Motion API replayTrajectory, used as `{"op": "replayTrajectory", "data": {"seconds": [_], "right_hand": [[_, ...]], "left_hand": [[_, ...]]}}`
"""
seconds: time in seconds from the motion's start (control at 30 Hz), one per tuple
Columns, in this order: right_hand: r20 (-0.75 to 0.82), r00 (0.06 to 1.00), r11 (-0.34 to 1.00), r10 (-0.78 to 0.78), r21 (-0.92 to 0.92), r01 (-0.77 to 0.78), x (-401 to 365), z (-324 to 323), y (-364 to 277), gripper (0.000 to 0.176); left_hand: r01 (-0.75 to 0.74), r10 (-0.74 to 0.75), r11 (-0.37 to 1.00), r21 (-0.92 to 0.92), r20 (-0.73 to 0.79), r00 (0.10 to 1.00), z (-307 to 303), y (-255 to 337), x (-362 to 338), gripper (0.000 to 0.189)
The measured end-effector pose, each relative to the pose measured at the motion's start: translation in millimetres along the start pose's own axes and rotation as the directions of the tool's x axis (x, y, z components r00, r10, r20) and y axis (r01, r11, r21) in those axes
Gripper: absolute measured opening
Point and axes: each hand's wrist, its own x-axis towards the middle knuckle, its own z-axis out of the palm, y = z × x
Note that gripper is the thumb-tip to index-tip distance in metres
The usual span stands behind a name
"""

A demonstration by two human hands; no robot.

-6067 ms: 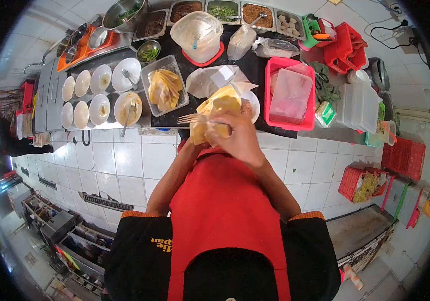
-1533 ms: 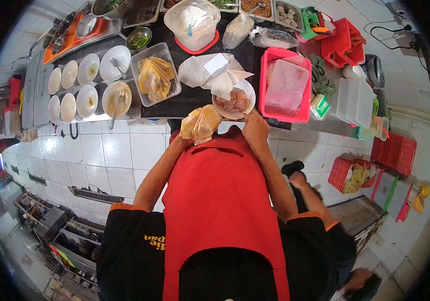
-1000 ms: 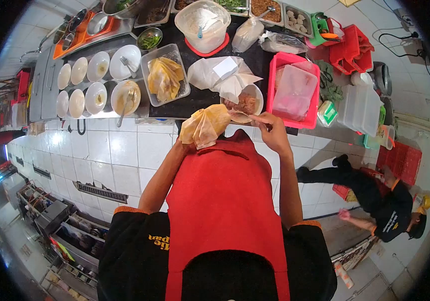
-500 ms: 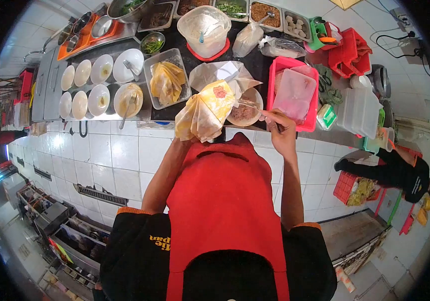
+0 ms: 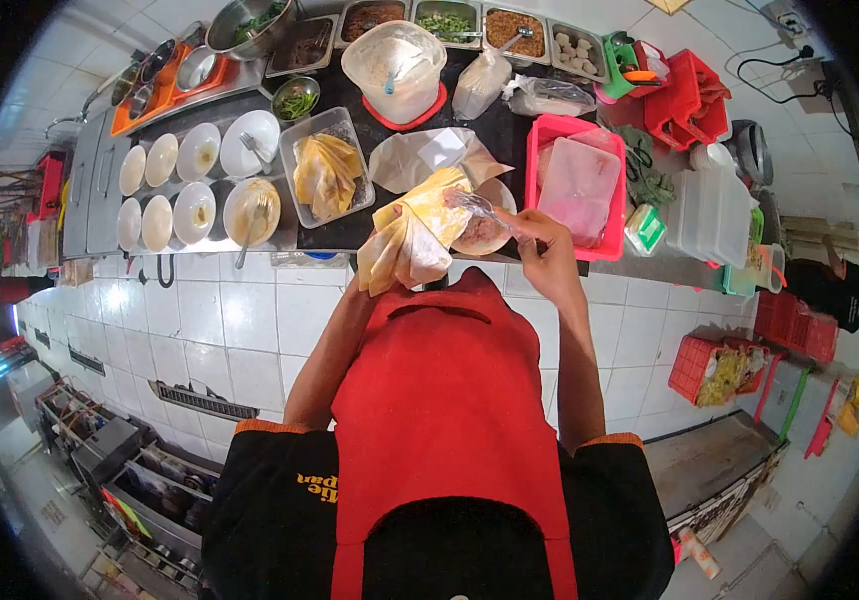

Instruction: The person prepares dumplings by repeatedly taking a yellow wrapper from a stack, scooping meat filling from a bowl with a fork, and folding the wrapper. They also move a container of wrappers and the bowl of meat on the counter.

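Note:
My left hand (image 5: 367,285) is under a fanned stack of yellow wrapper sheets (image 5: 414,235) and mostly hidden by it. A fork (image 5: 479,205) is gripped in my right hand (image 5: 546,250), its tines at the upper right part of the stack. Just right of the stack is a bowl of pinkish-brown filling (image 5: 482,228), partly covered by the sheets and fork. Behind it lies a whitish sheet of paper or plastic (image 5: 404,160). More yellow wrappers (image 5: 327,175) rest in a clear tray (image 5: 362,193) to the left.
White bowls (image 5: 195,205) stand on the left counter. Behind are a white tub (image 5: 394,75) and metal food trays (image 5: 574,55). A pink basket (image 5: 532,180) and clear containers (image 5: 699,220) stand to the right. Another person (image 5: 829,290) is at the far right, near red crates (image 5: 694,370).
My right hand and fork have moved left, over the wrapper stack. The filling dab on the top sheet is now covered from view. The other person has shifted farther right.

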Motion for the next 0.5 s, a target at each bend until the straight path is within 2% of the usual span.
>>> {"op": "replayTrajectory", "data": {"seconds": [0.03, 0.1, 0.13, 0.2, 0.27, 0.3, 0.33, 0.37, 0.4, 0.43, 0.47, 0.5], "right_hand": [[-0.049, 0.992, 0.990, -0.117, -0.085, 0.112, 0, 5, 0, 0.042], [-0.076, 0.983, 0.984, -0.166, -0.084, 0.159, 0, 19, 2, 0.043], [-0.104, 0.971, 0.974, -0.215, -0.090, 0.206, 0, 23, 4, 0.043], [-0.113, 0.965, 0.971, -0.235, -0.081, 0.227, 2, 25, 8, 0.043], [-0.120, 0.960, 0.966, -0.254, -0.069, 0.248, 2, 22, 8, 0.043], [-0.086, 0.984, 0.987, -0.159, -0.023, 0.157, 0, 12, 4, 0.041], [-0.049, 0.997, 0.998, -0.062, 0.018, 0.063, -2, 4, 0, 0.039], [-0.050, 0.997, 0.998, -0.062, 0.018, 0.063, -1, 0, -1, 0.039], [-0.038, 0.998, 0.996, -0.055, 0.064, 0.058, 0, -3, -2, 0.034], [-0.026, 0.999, 0.993, -0.047, 0.109, 0.050, 1, -5, -3, 0.030], [-0.028, 0.999, 0.993, -0.043, 0.108, 0.046, 4, -3, -6, 0.030], [-0.008, 1.000, 0.994, -0.029, 0.101, 0.029, 10, 5, -11, 0.026]], "left_hand": [[-0.003, 0.003, 1.000, 0.002, -0.003, 1.000, 12, 8, -2, 0.045], [-0.069, 0.077, 0.989, 0.131, -0.055, 0.996, 31, 21, -6, 0.045], [-0.068, 0.076, 0.989, 0.131, -0.054, 0.996, 32, 21, -6, 0.045], [-0.043, 0.041, 0.983, -0.180, -0.016, 0.999, 34, 20, -4, 0.053], [-0.004, 0.019, 0.882, -0.471, 0.027, 0.999, 34, 20, -3, 0.061], [0.022, 0.011, 0.799, -0.601, 0.051, 0.999, 34, 20, -3, 0.066], [0.024, 0.025, 0.775, -0.631, 0.068, 0.997, 27, 19, -3, 0.066], [0.025, 0.024, 0.776, -0.631, 0.070, 0.997, 6, 5, 2, 0.066], [-0.024, 0.030, 0.936, -0.351, 0.011, 0.999, -28, -19, 11, 0.059], [-0.054, 0.053, 0.998, -0.034, -0.044, 0.998, -46, -32, 15, 0.052], [-0.051, 0.049, 0.998, -0.036, -0.044, 0.998, -31, -26, 12, 0.052], [0.067, -0.065, 0.998, 0.012, -0.140, 0.988, 3, -9, 6, 0.053]]}}
